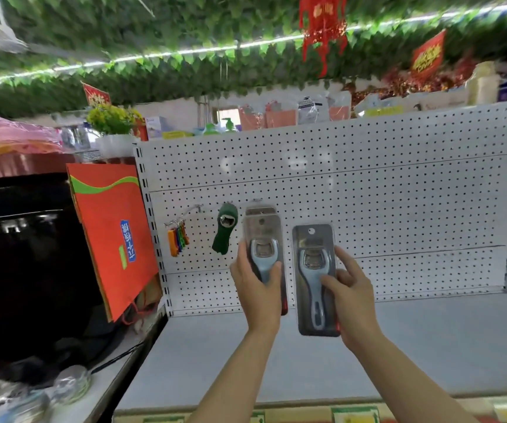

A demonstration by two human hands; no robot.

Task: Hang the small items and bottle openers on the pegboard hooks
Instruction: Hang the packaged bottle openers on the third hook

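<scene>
Packs in left hand (256, 280): glossy clear plastic blisters (262, 236) over matt grey cards.
Pack in right hand (350, 296): glossy plastic blister (316, 279); pale smooth opener with shiny metal head.
Pegboard (398, 193) behind both hands: white painted, perforated, matt.
Green opener (226, 228) left of left hand: matt body, shiny metal mouth.
Shelf (429, 346) below hands: smooth matt grey.

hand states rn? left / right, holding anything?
Left hand: closed on a packaged bottle opener, raised at the pegboard.
Right hand: closed on a second packaged opener.
</scene>
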